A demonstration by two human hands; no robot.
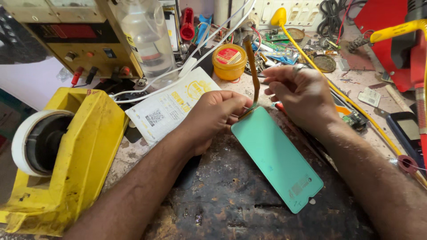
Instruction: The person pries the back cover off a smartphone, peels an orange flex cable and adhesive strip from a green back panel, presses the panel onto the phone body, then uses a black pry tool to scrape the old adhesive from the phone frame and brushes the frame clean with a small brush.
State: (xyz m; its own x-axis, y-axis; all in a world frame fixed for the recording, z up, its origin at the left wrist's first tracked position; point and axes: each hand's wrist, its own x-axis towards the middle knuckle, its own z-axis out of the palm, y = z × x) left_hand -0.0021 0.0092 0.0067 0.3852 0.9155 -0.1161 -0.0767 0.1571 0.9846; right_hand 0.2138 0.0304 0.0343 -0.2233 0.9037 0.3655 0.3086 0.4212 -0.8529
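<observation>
Head view: I see both hands meeting at the top end of one phone screen panel, which lies at a slant on the dark worktop with its mint-green backing up. The left hand has its fingers closed on the panel's top corner, right at the root of the single orange flex ribbon, which stands almost upright from that edge. The right hand sits just beside the ribbon with fingers curled; I cannot tell whether they actually pinch it or only touch it. My worry is that ribbon: bent sharply or tugged sideways at its root, it could crease or tear where it joins the panel. The panel could also slide on the rough worktop if the left grip loosens, and the yellow cable running close under the right wrist could snag. Counting: one panel, one ribbon, two hands, one yellow tape dispenser with one white roll, one round yellow tin, one white printed packet, one clear bottle.
</observation>
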